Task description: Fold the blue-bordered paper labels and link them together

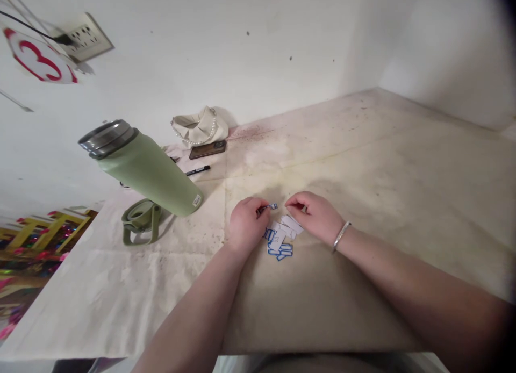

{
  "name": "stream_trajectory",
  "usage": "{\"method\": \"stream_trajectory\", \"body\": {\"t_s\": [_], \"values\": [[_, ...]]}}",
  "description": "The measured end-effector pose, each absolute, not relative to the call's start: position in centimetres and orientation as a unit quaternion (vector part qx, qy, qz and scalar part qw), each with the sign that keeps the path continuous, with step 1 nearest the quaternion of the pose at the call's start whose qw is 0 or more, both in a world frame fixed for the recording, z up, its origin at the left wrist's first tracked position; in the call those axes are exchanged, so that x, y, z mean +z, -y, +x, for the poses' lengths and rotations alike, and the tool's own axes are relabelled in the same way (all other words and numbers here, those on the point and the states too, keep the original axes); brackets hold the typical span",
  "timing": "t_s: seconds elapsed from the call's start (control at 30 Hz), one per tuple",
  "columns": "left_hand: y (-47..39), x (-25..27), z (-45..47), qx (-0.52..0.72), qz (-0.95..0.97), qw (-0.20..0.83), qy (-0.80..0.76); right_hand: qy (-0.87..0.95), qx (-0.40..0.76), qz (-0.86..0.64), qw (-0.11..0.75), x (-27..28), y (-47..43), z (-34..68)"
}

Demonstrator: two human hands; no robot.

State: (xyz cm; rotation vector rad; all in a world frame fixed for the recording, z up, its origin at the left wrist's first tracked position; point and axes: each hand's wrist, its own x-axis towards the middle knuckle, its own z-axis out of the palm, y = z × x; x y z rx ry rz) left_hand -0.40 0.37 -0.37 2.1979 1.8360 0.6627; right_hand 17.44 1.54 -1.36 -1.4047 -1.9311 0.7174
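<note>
My left hand (249,222) is closed, its thumb and forefinger pinching a small blue-and-white strip (273,206), which sticks out to the right; its kind is unclear. Close by on the right, my right hand (316,214) wears a silver bangle (342,236) at the wrist. Its thumb and forefinger come together in a pinch, and whatever may be between them is too small to make out. Below and between both hands lies a loose pile of small paper labels (279,239), some plain white, others edged in blue. Several overlap, and the left fingers partly cover the nearest ones.
A tall green bottle (155,174) without its lid stands at the left, the green lid (141,222) beside it. Behind are a black pen (198,170), a phone (207,149) and a white handbag (200,127) against the wall. A cloth (363,163) covers the table.
</note>
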Motion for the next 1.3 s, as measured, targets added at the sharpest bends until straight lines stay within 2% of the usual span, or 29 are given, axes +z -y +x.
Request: {"method": "stream_trajectory", "body": {"t_s": [0.47, 1.0, 1.3], "values": [[-0.4, -0.1, -0.2, 0.180, 0.751, 0.086, -0.629, 0.869, 0.251, -0.382, 0.188, -0.8, 0.6, 17.0], [-0.3, 0.2, -0.1, 0.186, 0.744, 0.102, -0.634, 0.853, 0.236, -0.420, 0.202, -0.8, 0.4, 16.7], [-0.3, 0.1, 0.0, 0.187, 0.740, 0.108, -0.637, 0.866, 0.228, -0.410, 0.173, -0.9, 1.1, 16.3]]}}
